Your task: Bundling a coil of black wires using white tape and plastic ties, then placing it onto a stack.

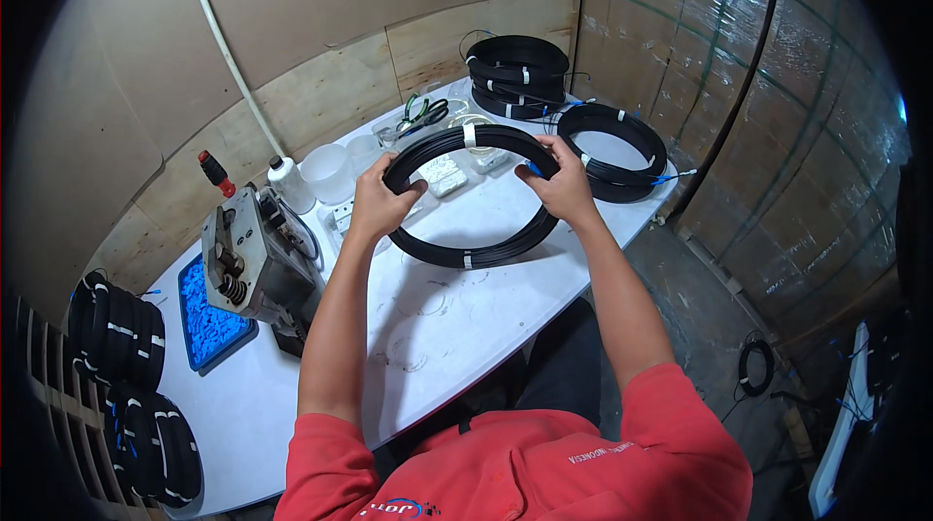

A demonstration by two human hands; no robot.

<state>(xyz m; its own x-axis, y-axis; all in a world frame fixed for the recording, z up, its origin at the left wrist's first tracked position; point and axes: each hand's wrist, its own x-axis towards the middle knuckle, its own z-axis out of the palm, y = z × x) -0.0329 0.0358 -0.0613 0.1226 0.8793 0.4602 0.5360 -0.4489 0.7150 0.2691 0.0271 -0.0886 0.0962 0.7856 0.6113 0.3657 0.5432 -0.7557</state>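
A coil of black cable [515,249], bound with white tape at its far and near sides, is held up over the white table. My left hand [381,198] grips its left side, thumb inside the ring and fingers around the outside. On the opposite side, my right hand [564,186] grips the coil the same way, beside a small blue piece [534,168]. Through the ring a white block-shaped packet [442,176] shows on the table. Another black coil [622,192] with blue-tipped ends lies just right of my right hand.
Stacked black coils [518,84] stand at the far corner; more coils [117,331] are at the left edge. A metal hand press [258,259] stands beside a blue tray [243,334] of small blue parts. Scissors [428,116], a white bottle [290,186] and a round tub [328,174] sit farther back.
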